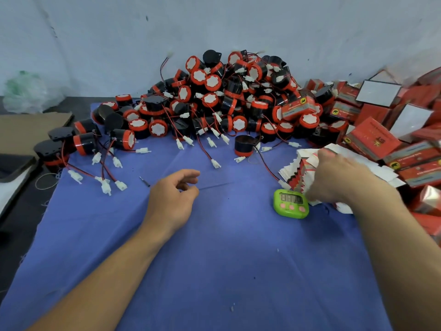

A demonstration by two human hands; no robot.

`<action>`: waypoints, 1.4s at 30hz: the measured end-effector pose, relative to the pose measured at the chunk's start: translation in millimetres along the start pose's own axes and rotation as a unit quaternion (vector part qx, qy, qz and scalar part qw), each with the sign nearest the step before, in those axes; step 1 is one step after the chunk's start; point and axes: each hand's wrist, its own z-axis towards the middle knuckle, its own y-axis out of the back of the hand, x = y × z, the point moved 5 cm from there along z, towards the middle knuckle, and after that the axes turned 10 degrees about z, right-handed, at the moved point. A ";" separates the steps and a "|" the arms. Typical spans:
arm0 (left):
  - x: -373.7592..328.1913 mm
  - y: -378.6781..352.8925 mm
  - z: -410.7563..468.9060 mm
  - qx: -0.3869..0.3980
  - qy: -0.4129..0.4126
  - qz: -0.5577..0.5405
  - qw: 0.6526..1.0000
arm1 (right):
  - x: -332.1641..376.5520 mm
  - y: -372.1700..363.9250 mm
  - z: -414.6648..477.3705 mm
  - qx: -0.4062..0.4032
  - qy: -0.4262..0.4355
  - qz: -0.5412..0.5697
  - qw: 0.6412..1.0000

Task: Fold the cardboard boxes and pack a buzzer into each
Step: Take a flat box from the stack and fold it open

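- My left hand lies loosely curled, holding nothing, on the blue-covered surface, centre frame.
- My right hand covers the flat box stack, centre right; grip blurred, cannot tell.
- Buzzer pile: upper centre.

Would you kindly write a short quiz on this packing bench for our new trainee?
1. True or false: the left hand holds one buzzer taken from the heap of round black-and-red plastic buzzers.
2. The right hand touches: A the crumpled clear plastic bag; B the stack of flat white-and-red cardboard box blanks; C the brown cardboard sheet.
3. Fill in: the green plastic digital timer stands on the ___ cloth.
Key: 1 false; 2 B; 3 blue.
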 end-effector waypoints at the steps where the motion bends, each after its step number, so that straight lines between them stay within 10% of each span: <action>1: -0.7 -0.4 -0.2 0.001 -0.003 0.009 1.000 | -3.4 -1.6 -3.8 0.011 0.008 -0.015 1.000; 11: -5.9 -0.6 -4.8 0.009 -0.020 0.046 0.999 | -18.0 28.0 -18.0 -0.096 0.074 0.190 0.974; 17: -7.3 -2.5 -5.3 0.013 -0.032 0.057 0.998 | 22.3 9.7 -75.7 -0.399 0.183 0.327 0.837; 29: -6.2 -3.3 -5.9 0.022 -0.051 0.072 0.996 | -37.8 -13.3 -3.1 -0.043 -0.004 0.078 0.996; 37: -6.2 -5.7 -6.2 0.033 -0.057 0.088 0.994 | -9.0 25.1 9.8 -0.131 0.102 0.179 0.970; 42: -9.6 -5.4 -8.4 0.032 -0.059 0.074 0.995 | 53.1 3.3 -35.9 -0.215 0.271 0.283 0.894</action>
